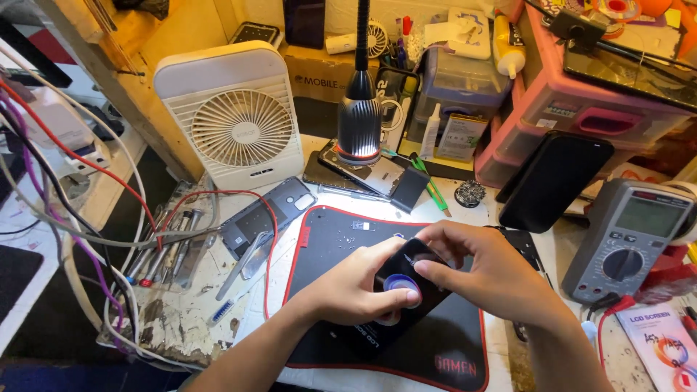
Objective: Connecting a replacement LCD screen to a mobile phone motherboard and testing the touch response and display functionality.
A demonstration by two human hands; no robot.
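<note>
The left hand (356, 287) comes in from seven o'clock, its fingers closed around the near edge of a small black phone (406, 287) held just above the black work mat (334, 239), thumb pressed beside a round purple suction cup (401, 284) on its face. From five o'clock the right hand (483, 272) pinches the phone's far end, fingertips together on it. The phone looks light, stiff, slick and fragile, best gripped by its edges.
</note>
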